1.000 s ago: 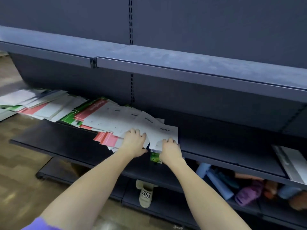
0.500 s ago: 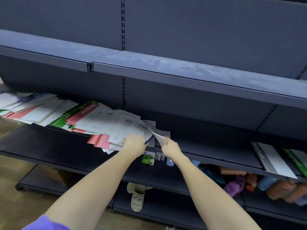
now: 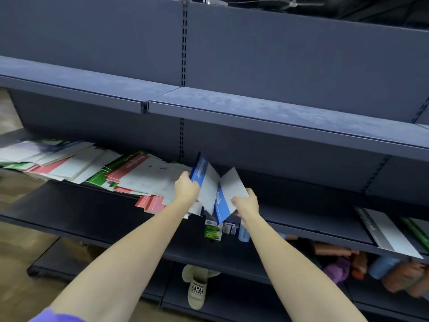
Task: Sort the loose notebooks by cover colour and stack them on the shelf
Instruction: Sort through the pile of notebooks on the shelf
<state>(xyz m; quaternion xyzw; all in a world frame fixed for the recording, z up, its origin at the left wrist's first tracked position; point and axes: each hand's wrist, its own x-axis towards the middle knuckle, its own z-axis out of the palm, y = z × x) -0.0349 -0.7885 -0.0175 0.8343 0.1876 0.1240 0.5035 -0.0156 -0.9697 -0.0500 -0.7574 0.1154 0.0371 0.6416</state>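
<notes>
both hands are up at the right end of the loose notebooks (image 3: 130, 175), each with a blue one pulled clear of the sprawl, which looks to me like picking out one colour to start a blue stack. the left hand (image 3: 186, 188) has its fingers curled round the lower edge of a blue notebook (image 3: 200, 169) and holds it tipped up nearly on edge, blue strip facing us, long axis running from about seven o'clock up to one o'clock, top corner aimed at the underside of the upper shelf (image 3: 255, 108). the right hand (image 3: 247, 203) pinches a second blue notebook (image 3: 228, 197) from its right side; that one leans the other way, its white face turned up, blue band low at about seven o'clock, long axis from seven towards one as well but lying flatter. the two covers meet in a v between the hands, just above the front lip of the middle shelf (image 3: 69, 210). the rest of the pile lies fanned flat off to nine o'clock, red, green and white covers overlapping. far over at four o'clock a grey notebook (image 3: 387, 231) lies flat beside a green one, perhaps stacks already begun. holding them upright, i'd guess, lets the person read the cover colour.
</notes>
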